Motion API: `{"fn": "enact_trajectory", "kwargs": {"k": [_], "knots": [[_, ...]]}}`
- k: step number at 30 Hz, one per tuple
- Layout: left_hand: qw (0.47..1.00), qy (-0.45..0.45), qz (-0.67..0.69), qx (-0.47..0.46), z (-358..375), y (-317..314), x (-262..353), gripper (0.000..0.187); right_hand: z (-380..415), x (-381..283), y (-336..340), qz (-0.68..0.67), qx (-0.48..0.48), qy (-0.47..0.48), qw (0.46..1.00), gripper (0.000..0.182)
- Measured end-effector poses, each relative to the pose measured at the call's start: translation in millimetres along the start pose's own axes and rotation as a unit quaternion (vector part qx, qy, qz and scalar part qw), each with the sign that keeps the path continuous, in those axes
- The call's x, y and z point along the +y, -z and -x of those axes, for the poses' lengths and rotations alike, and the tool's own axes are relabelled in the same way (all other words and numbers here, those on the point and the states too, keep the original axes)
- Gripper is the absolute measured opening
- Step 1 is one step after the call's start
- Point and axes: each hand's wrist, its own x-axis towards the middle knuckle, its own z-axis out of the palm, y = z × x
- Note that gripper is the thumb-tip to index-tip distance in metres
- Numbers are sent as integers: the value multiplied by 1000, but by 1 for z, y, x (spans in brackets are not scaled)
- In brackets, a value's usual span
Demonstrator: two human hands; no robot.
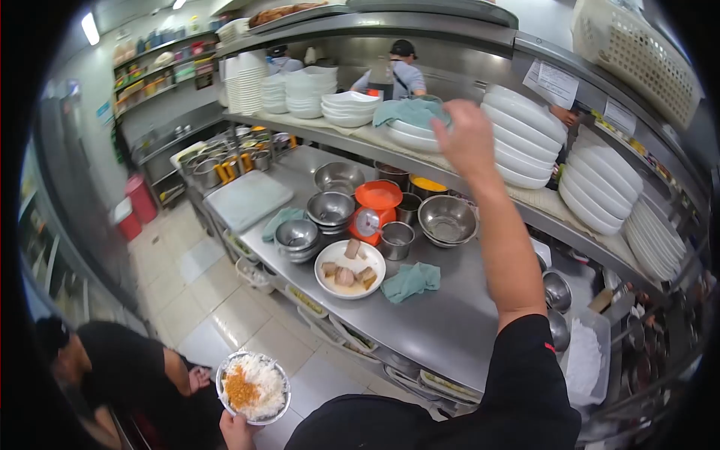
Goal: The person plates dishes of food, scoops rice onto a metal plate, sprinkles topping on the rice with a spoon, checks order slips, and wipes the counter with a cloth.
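While the person's left hand [237, 433] is holding a round, silver metal bowl [277, 413] low beside the bench [424, 337], its grip clamped on the near rim, a fluffy white heap [268, 377] and crumbly orange grains [240, 393] are sitting inside. The right hand [466, 136] is hovering at the shelf [390, 159], just beside a crumpled teal cloth [405, 110] that is covering stacked white bowls [412, 140]; through the blur, I cannot tell whether its grip is apart or together. On the bench, a round white dish [322, 286] is holding pale brown chunks [344, 276].
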Motion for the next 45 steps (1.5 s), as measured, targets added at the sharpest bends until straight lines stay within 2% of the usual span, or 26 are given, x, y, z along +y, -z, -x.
{"fn": "enact_trajectory", "kwargs": {"k": [1, 3, 5, 7, 10, 12, 13, 14, 16, 17, 18, 21, 24, 25, 27, 28, 29, 32, 33, 36, 39, 44, 45], "knots": [[999, 18, -21, -21, -24, 14, 3, 35, -14, 5, 5, 36, 38, 8, 999, 30], [1000, 10, -10, -10, -52, 5, 33, 34, -38, 28, 11, 151, 11, -9, 988, 29], [1000, 8, -18, -4, -89, 11, 46, 32, -55, 63, 8, 278, -24, 20, 960, 23], [1000, 9, -10, -26, -128, 17, 52, 31, -71, 65, 7, 338, -148, -97, 924, 24], [998, -7, -4, -59, -187, 7, 54, 28, -99, 49, 22, 359, -323, -292, 826, 33], [996, 0, 5, -84, -217, -10, 62, 27, -106, 50, 22, 337, -322, -319, 825, 36], [986, 94, 68, -120, -233, -6, 73, 61, -106, 52, 20, 341, -303, -328, 827, 38], [985, 93, 99, -103, -245, -15, 74, 38, -109, 51, 19, 344, -294, -348, 821, 38], [978, -70, -91, -175, -287, -13, 57, 36, -105, 67, 13, 321, -260, -367, 833, 37], [982, -65, -52, -170, -301, -15, 58, 37, -105, 74, 8, 305, -243, -370, 843, 36], [975, -101, -92, -175, -313, -19, 67, 36, -107, 80, 6, 291, -226, -371, 852, 35], [938, -219, -193, -189, -350, -31, 86, 36, -107, 94, -11, 271, -161, -350, 882, 30], [960, -148, -165, -173, -405, -23, 78, 38, -104, 89, -34, 310, -140, -288, 895, 27], [922, -229, -255, -180, -414, -23, 84, 33, -105, 84, -41, 330, -136, -261, 897, 26], [972, -109, -114, -175, -449, -26, 84, 27, -98, 91, -57, 368, -81, -163, 912, 27], [983, -44, -44, -171, -457, -34, 93, 25, -94, 94, -67, 386, -57, -114, 914, 28], [985, -20, -22, -171, -465, -41, 104, 26, -92, 97, -74, 385, -40, -91, 918, 29], [979, -37, -30, -201, -498, -57, 126, 32, -94, 79, -85, 400, -58, -58, 913, 31], [984, -29, -31, -173, -510, -63, 130, 32, -95, 69, -88, 411, -46, -29, 910, 29], [984, 16, -1, -180, -539, -84, 151, 34, -100, 33, -100, 417, -15, 15, 909, 18], [978, 5, -34, -206, -590, -91, 154, 39, -102, -1, -107, 419, 2, 36, 907, 19], [958, 4, -64, -278, -668, -105, 160, 41, -103, -79, -116, 415, -12, 19, 909, 25], [961, 25, -15, -274, -671, -111, 167, 34, -101, -95, -118, 414, -17, 14, 910, 26]]}}
